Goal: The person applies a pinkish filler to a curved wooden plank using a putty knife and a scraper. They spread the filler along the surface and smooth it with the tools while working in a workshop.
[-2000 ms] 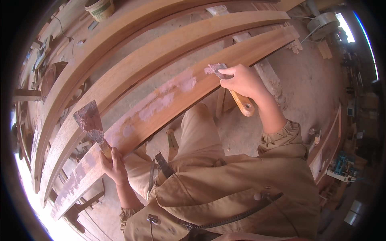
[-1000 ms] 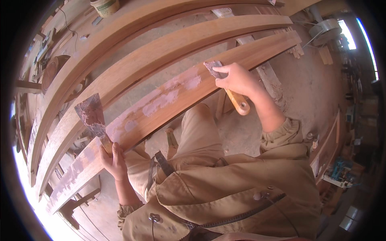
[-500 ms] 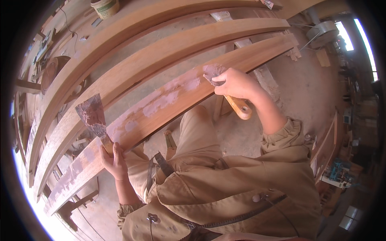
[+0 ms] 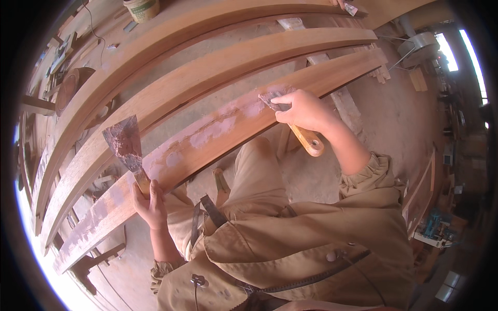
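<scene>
My left hand (image 4: 150,206) is closed around the handle of a wide putty knife (image 4: 123,142). Its blade points up and is caked with pinkish-brown filler. In my right hand (image 4: 305,110) is a second putty knife (image 4: 309,142), gripped near the blade with its wooden handle sticking out toward me. That blade, smeared with filler, rests at the surface of the nearest wooden beam (image 4: 316,85). Patches of pinkish filler (image 4: 207,133) run along the beam's upper face, between my two hands and on toward its left end.
Two more curved beams (image 4: 228,52) lie beyond the nearest one. A tub (image 4: 142,9) stands at the far left. Another person's hand (image 4: 340,4) shows at the top edge, by the farthest beam. A blue-green machine (image 4: 436,227) stands at the right.
My right hand's blade has slid slightly left along the beam, and the filler there looks thinner and more spread. The left putty knife has tilted slightly. Another person's hand has come into view.
</scene>
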Motion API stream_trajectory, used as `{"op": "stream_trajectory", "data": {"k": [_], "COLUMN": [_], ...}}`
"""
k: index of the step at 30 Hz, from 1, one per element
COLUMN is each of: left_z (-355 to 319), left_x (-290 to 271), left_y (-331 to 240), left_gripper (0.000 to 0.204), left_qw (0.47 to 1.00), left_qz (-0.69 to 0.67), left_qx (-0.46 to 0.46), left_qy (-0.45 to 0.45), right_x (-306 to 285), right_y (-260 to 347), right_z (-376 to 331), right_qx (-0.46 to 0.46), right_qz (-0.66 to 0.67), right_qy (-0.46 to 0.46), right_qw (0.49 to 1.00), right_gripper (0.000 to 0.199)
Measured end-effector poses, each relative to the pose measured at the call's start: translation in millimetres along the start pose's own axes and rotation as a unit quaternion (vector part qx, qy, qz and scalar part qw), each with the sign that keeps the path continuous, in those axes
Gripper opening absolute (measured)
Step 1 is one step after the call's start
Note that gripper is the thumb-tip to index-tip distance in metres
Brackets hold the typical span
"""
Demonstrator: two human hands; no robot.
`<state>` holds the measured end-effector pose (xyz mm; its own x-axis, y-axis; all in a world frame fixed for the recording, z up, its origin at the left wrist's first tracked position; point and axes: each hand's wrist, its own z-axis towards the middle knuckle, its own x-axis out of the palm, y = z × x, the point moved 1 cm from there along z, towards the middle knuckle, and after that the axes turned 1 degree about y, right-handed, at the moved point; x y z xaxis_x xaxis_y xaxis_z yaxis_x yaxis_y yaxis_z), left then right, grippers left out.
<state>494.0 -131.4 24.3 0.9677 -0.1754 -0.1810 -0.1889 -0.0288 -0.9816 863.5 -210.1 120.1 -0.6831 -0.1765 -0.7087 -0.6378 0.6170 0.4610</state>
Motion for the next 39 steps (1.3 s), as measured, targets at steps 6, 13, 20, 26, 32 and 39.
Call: {"op": "stream_trajectory", "data": {"k": [6,13,20,26,32,39], "left_z": [-1,0,-1,1,2,0], "left_x": [0,1,0,1,-1,2], "left_y": [-4,-2,1,0,2,-1], "left_gripper": [0.017,0.018,0.019,0.021,0.022,0.020], "left_qw": [1.000,1.000,1.000,1.000,0.999,1.000], "left_qz": [0.024,0.004,-0.004,0.021,0.028,0.012], "left_qx": [-0.007,0.001,-0.001,0.016,0.020,0.017], "left_qy": [-0.005,-0.004,-0.011,-0.006,-0.011,-0.002], "right_x": [39,-7,-5,-14,-11,-37], "right_y": [-18,-12,-9,-10,9,-50], "right_z": [-26,8,-2,28,-6,9], "right_qx": [-0.015,0.017,-0.046,-0.060,-0.079,-0.013], "right_qz": [-0.056,-0.003,-0.061,-0.011,-0.122,0.022], "right_qy": [-0.063,-0.002,0.055,0.024,0.145,-0.080], "right_qw": [0.996,1.000,0.996,0.998,0.979,0.996], "right_gripper": [0.047,0.048,0.048,0.046,0.043,0.044]}}
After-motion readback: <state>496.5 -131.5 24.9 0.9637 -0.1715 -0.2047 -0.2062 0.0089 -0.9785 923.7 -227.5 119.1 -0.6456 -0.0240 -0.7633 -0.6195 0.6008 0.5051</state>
